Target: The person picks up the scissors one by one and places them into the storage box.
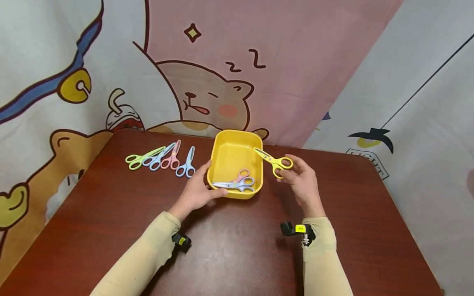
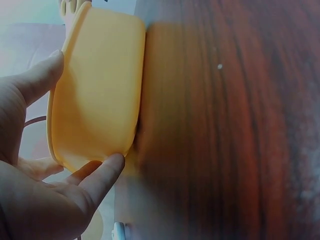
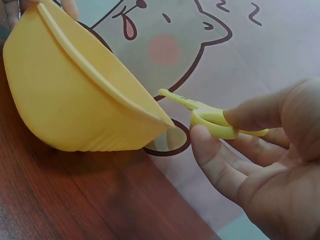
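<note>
A yellow plastic bin stands on the table. My left hand holds its near left corner, thumb at the near rim and fingers against the outer wall. To the right of the bin, my right hand pinches yellow scissors by the handle loops. Their blades point up and left, with the tip over the bin's right rim. Inside the bin, purple scissors lie at the near end, partly covering pink scissors.
Left of the bin lie green scissors, blue scissors, pink scissors and another blue pair. They rest on the dark red wooden table. A printed cloth hangs behind the table's far edge.
</note>
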`<state>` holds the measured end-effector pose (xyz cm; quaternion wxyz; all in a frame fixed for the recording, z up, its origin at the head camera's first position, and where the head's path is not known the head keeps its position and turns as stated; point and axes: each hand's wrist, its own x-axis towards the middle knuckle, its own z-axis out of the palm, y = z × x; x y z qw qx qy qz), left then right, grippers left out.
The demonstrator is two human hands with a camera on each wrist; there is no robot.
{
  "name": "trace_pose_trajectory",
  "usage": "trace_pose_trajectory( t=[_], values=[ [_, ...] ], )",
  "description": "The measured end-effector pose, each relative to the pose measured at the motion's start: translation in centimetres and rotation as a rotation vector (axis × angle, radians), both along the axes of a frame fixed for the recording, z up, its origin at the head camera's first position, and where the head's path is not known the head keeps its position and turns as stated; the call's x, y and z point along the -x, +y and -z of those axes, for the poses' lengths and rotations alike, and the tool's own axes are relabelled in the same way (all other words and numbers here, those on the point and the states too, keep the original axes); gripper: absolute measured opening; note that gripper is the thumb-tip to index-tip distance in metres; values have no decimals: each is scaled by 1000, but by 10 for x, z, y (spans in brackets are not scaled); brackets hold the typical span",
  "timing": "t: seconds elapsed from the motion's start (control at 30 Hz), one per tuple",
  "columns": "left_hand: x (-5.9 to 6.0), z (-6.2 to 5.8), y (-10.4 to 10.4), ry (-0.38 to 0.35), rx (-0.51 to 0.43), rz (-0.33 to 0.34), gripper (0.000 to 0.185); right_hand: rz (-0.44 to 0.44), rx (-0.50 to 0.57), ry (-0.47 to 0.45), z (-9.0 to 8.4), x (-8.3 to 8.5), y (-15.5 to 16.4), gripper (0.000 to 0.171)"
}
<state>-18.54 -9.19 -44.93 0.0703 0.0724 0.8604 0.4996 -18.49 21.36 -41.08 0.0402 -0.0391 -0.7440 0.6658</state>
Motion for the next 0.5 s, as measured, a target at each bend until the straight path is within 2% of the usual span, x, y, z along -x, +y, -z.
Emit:
trace_pose_trajectory(
  t=[0.23,0.5],
  values=[
    [1,0,1,1,0,-3,114,-44,12,4,-1,1,-4,53],
    [0,2,1,-6,-50,-2,114,-62,-9,-27,0,0,-11,52]
  ],
)
